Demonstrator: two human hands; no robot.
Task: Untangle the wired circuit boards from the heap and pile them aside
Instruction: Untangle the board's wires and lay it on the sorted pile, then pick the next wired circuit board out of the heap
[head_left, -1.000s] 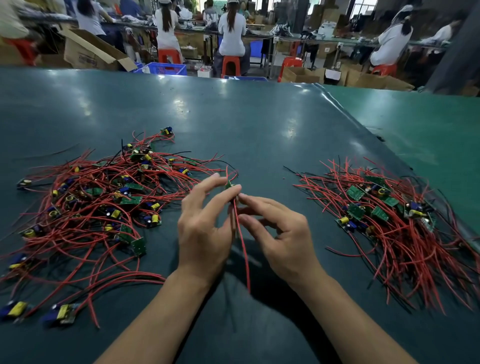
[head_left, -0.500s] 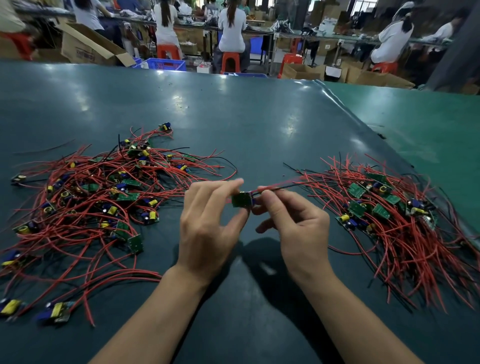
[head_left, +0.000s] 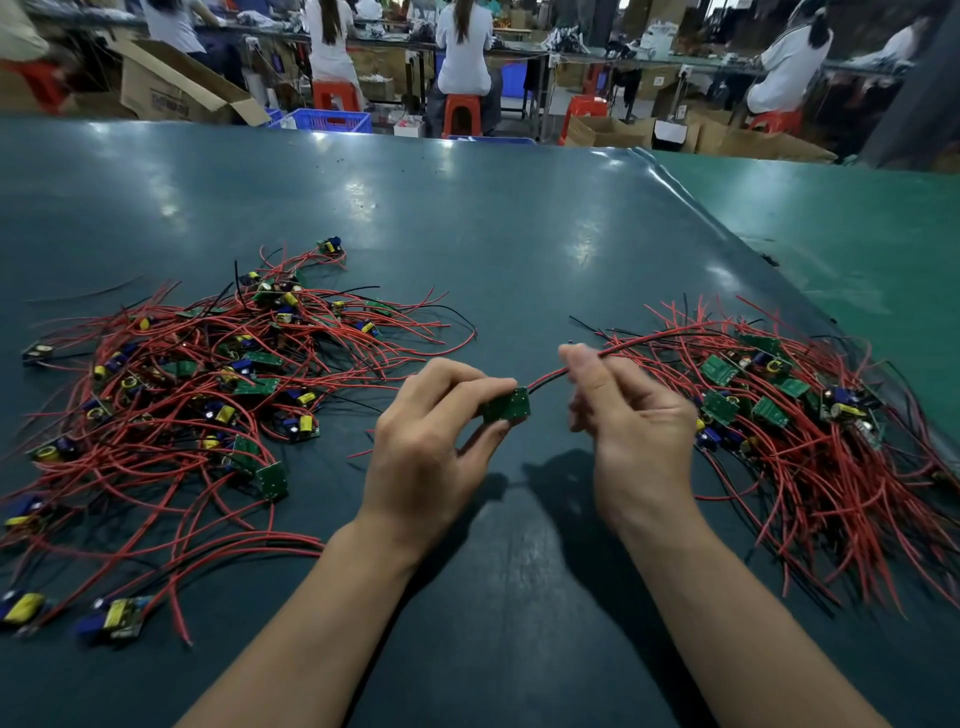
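A tangled heap (head_left: 208, 395) of small green circuit boards with red and black wires lies on the left of the dark green table (head_left: 467, 234). A second pile (head_left: 810, 415) of the same boards lies on the right. Between them my left hand (head_left: 431, 447) pinches one green board (head_left: 506, 405) by its edges above the table. Its red and black wires (head_left: 550, 376) run right and up. My right hand (head_left: 628, 415) pinches those wires between thumb and fingers, a short way from the board; the wire ends reach over the right pile.
Loose boards (head_left: 117, 616) with yellow parts lie near the front left edge. A lighter green surface (head_left: 857, 249) adjoins the table on the right. Beyond the far edge, people sit on red stools (head_left: 462, 111) among cardboard boxes (head_left: 171, 88) and a blue crate (head_left: 327, 120).
The board went from hanging with its wires downward to being held flat. My right hand has slid right along the wires, away from the board, drawing them out toward the right pile.
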